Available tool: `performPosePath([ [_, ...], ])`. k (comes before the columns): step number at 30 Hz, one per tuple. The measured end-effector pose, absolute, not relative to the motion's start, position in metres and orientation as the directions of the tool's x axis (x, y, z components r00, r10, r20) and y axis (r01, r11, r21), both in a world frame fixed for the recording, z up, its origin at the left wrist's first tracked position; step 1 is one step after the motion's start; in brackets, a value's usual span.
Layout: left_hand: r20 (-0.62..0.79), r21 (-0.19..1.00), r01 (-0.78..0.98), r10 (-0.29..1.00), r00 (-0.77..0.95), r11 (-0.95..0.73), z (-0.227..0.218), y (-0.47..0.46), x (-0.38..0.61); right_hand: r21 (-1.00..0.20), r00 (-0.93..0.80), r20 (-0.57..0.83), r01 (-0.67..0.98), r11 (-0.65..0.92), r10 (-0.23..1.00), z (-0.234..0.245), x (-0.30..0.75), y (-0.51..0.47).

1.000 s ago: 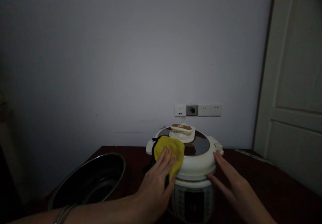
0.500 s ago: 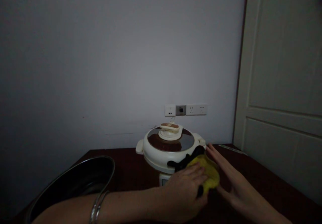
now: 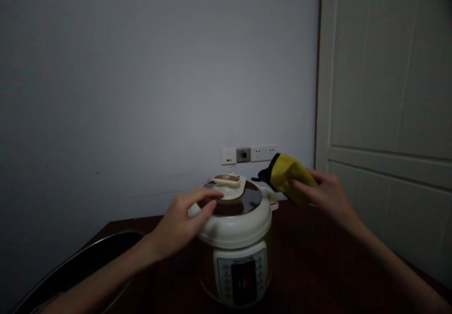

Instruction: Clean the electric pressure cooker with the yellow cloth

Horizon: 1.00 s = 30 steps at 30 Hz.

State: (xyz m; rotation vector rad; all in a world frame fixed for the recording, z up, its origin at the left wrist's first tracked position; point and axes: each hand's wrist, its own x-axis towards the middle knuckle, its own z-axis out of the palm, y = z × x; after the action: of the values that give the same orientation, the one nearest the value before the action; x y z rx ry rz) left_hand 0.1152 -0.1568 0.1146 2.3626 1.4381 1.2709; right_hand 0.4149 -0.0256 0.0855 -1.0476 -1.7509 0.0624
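My right grip (image 3: 325, 192), closed on a yellow cloth (image 3: 288, 175); my left grip (image 3: 187, 216), fingers parted, lid handle (image 3: 227, 179) just beyond its fingertips; white cooker (image 3: 238, 230) between both.

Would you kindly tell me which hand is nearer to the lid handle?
Left. The left hand is close by, at the near left of the lid handle; the right hand, holding the cloth, is farther off to the right.

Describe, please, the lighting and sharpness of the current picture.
Head view: dim overall, the wall palest around its middle; head view: pale reflections on the cooker lid; head view: inside of the pot nearly black, markings on the control panel too soft to read.
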Motion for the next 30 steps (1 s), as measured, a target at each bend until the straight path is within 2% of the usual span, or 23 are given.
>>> performPosePath([
  [2,0.594,0.487,0.741,0.797,0.107,-0.462,0.119,-0.141,0.093,-0.46,-0.008,0.744,0.721,0.519,0.669,0.103,0.415,0.006],
  [5,0.571,0.492,0.772,0.819,0.063,-0.403,0.118,-0.111,0.07,-0.433,-0.103,0.66,0.757,0.489,0.744,0.11,0.394,0.054],
  [7,0.563,0.457,0.789,0.82,0.102,-0.412,0.114,-0.091,0.061,-0.524,-0.233,0.508,0.681,0.512,0.829,0.103,0.369,0.077],
  [11,0.513,0.4,0.812,0.838,0.185,-0.425,0.107,-0.061,0.056,-0.641,-0.429,0.282,0.581,0.501,0.858,0.077,0.327,0.098],
  [13,0.491,0.42,0.793,0.845,0.211,-0.441,0.105,-0.052,0.057,-0.699,-0.485,0.218,0.529,0.482,0.847,0.067,0.318,0.098],
  [17,0.464,0.436,0.708,0.813,0.352,-0.556,0.111,-0.04,0.065,-0.757,-0.502,0.184,0.476,0.448,0.845,0.063,0.321,0.088],
  [22,0.308,0.413,0.649,0.768,0.561,-0.64,0.13,-0.034,0.078,-0.718,-0.438,0.225,0.529,0.452,0.87,0.064,0.329,0.052],
  [26,0.299,0.381,0.654,0.756,0.582,-0.654,0.141,-0.03,0.078,-0.564,-0.384,0.445,0.582,0.587,0.809,0.057,0.326,0.017],
  [30,0.298,0.386,0.637,0.744,0.598,-0.667,0.142,-0.023,0.072,-0.483,-0.348,0.601,0.559,0.674,0.719,0.046,0.318,-0.013],
])
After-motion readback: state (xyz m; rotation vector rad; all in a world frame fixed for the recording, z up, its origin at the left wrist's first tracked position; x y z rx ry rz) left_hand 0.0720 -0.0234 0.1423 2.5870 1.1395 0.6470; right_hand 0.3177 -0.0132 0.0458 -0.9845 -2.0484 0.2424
